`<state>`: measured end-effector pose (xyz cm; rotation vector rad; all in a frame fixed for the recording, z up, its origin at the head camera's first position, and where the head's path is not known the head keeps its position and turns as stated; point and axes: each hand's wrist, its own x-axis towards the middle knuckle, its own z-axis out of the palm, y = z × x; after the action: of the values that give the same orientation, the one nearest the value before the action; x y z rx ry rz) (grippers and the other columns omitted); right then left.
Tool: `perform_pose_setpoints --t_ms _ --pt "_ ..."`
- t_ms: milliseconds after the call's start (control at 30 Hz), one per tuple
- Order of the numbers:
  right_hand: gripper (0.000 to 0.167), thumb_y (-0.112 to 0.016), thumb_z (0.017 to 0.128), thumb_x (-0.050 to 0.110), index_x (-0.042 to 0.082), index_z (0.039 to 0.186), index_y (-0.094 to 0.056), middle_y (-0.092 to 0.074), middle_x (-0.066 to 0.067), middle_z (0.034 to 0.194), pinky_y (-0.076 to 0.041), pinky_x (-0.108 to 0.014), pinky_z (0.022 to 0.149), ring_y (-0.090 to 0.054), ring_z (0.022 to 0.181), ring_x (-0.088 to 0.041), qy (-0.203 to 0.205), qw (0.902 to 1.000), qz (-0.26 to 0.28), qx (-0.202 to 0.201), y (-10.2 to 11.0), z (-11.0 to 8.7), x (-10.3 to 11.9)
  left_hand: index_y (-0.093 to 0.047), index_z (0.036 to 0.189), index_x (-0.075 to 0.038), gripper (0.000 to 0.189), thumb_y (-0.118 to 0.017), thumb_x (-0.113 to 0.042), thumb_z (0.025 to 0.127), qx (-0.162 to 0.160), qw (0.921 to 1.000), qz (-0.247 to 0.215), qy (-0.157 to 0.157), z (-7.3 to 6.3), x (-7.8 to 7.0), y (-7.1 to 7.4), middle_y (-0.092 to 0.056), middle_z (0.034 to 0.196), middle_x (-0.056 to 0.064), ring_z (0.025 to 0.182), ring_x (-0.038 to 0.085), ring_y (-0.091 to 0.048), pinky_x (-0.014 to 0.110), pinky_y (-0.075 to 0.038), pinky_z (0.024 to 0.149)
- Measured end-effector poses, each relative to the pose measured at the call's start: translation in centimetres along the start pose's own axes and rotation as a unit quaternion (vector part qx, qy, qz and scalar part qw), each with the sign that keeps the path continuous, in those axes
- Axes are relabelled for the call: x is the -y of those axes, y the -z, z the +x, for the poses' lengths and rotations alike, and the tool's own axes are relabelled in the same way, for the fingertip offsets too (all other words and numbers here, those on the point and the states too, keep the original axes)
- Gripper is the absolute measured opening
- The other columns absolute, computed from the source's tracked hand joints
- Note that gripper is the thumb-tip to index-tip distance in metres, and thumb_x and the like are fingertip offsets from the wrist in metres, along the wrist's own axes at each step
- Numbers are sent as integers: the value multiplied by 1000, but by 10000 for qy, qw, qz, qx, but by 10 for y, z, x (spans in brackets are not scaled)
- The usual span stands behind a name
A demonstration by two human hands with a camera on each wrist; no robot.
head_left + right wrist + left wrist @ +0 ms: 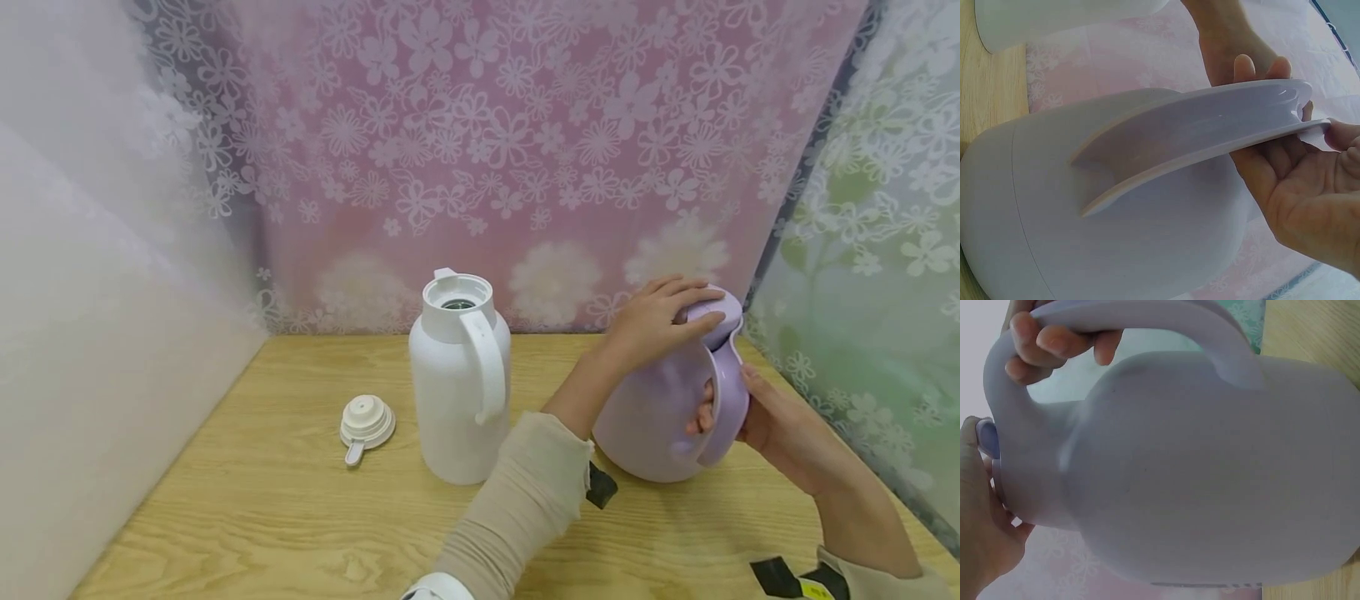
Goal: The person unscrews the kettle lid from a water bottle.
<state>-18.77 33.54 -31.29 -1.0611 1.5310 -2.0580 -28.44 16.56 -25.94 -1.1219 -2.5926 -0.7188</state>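
Observation:
A pale purple thermos jug (637, 421) stands at the right of the table, its handle (732, 408) toward the right. My right hand (787, 429) grips that handle, fingers curled through the loop, as the left wrist view also shows. Over the jug's top, my left hand (656, 321) holds the purple lid (720, 310) between thumb and fingers. The lid sits at the jug's mouth; whether it is fully seated I cannot tell. Left of the jug, a white thermos jug (459, 400) stands upright with its mouth uncovered. Its white stopper (367, 421) lies on the table beside it.
The wooden table (262, 500) meets a pink flowered curtain (525, 167) at the back. A pale wall (112, 292) borders it on the left, and a green flowered curtain (877, 292) on the right. Black straps hang at both wrists.

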Motion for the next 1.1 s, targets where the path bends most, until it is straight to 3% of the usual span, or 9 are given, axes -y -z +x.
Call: perform_pose_setpoints --t_ms 100,233,400,533,633,900,1100 --pt "55 8 98 14 -4 119 -39 -58 -19 105 -46 -42 82 -57 99 -34 62 9999 -20 81 1 1 1 -42 132 -47 46 -41 -61 88 -155 9988 310 332 2 -9 -2 -29 139 -28 128 -5 -15 22 -24 100" --pt "55 8 98 14 -4 128 -34 -57 -20 107 -46 -42 84 -56 101 -34 84 9999 54 109 1 -1 1 -44 128 -48 47 -39 -67 85 -365 9923 907 760 5 -23 -6 -35 133 -24 122 -2 -26 22 -29 95" --pt "55 9 98 14 3 140 -25 -56 -21 109 -45 -41 85 -56 102 -34 107 9998 164 100 2 -3 -1 -41 128 -48 55 -31 -76 81 -433 9741 1788 1313 10 -43 -13 -37 125 -21 116 3 -30 28 -27 95" --pt "56 10 97 13 -3 132 -31 -55 -19 108 -46 -41 82 -56 99 -32 182 9997 42 158 3 -2 -2 -37 130 -49 64 -23 -81 77 -435 9585 2307 1618 15 -55 -15 -37 124 -19 117 6 -30 33 -29 93" --pt "55 10 97 13 -4 129 -32 -55 -18 107 -47 -41 80 -56 98 -31 202 9997 -14 159 3 -1 -2 -39 127 -50 66 -21 -84 74 -455 9542 2443 1667 17 -58 -14 -38 124 -18 117 6 -31 34 -31 91" --pt "55 9 98 13 -5 128 -34 -56 -19 107 -46 -42 82 -56 98 -32 194 9998 14 109 1 1 -1 -35 129 -54 66 -16 -84 73 -246 9592 2375 1515 15 -51 -7 -34 130 -21 122 5 -28 35 -30 94" --pt "56 8 98 14 -6 121 -39 -56 -19 106 -47 -42 81 -57 98 -32 122 9999 71 86 0 3 -1 -33 137 -46 65 -26 -76 81 -51 9831 1546 980 4 -24 -1 -24 141 -15 130 6 -16 33 -23 102"
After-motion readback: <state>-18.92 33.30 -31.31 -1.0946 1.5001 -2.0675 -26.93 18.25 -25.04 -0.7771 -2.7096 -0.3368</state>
